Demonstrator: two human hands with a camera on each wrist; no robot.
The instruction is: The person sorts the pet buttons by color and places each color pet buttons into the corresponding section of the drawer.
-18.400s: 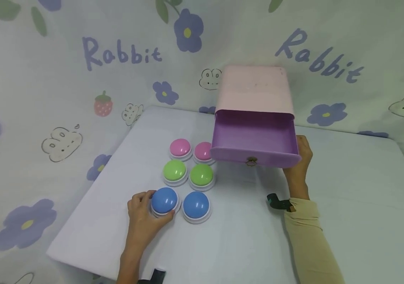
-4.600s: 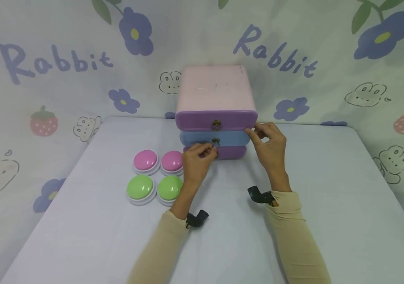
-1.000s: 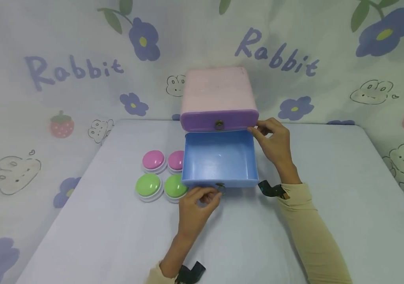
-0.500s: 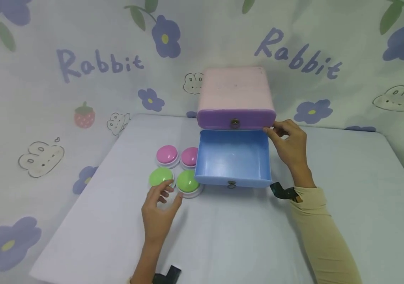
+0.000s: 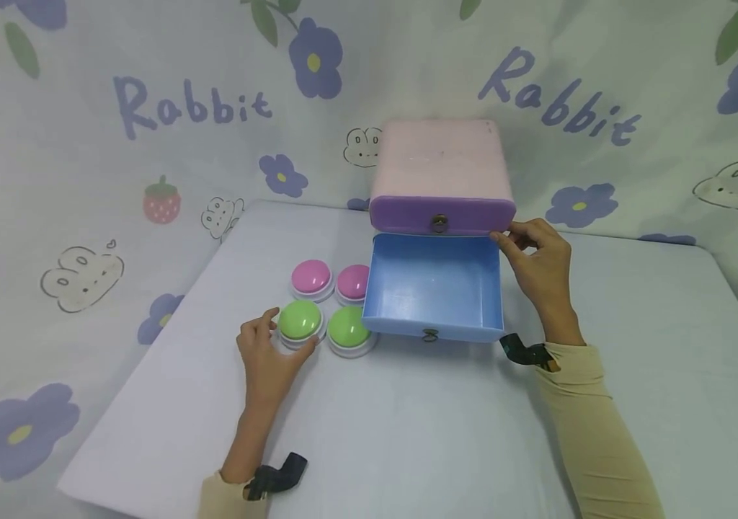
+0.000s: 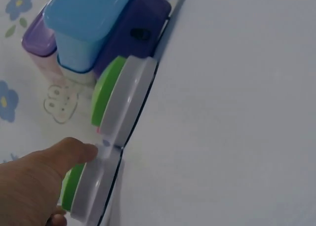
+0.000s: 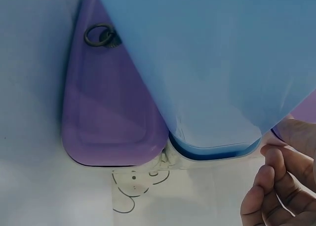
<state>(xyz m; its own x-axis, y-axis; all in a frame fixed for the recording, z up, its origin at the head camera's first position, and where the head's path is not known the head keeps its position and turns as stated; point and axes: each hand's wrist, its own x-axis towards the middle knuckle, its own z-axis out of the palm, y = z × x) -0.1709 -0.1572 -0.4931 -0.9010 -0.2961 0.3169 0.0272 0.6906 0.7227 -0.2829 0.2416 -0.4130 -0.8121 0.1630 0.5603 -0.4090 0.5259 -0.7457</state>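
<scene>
My left hand point(image 5: 268, 364) is around the left green dome button point(image 5: 300, 319), thumb at its right rim and fingers at its far left side. In the left wrist view the thumb point(image 6: 74, 153) lies against that button's white base point(image 6: 96, 184). A second green button point(image 5: 349, 326) stands beside it. My right hand point(image 5: 540, 270) pinches the right side edge of the pink drawer cabinet point(image 5: 443, 158), just below the top purple drawer point(image 5: 408, 215). The blue drawer point(image 5: 434, 285) is pulled out with nothing in it; its ring handle point(image 5: 430, 335) hangs at the front.
Two pink dome buttons point(image 5: 311, 276) stand behind the green ones, the right one partly hidden by the blue drawer. The lower purple drawer point(image 7: 113, 97) sits pushed in beneath. A patterned cloth point(image 5: 200, 158) hangs behind the white table point(image 5: 408, 432).
Earlier, both blue buttons left the table and the top drawer was pushed in. The blue drawer came out; my left hand let go of its ring and moved left to the green button.
</scene>
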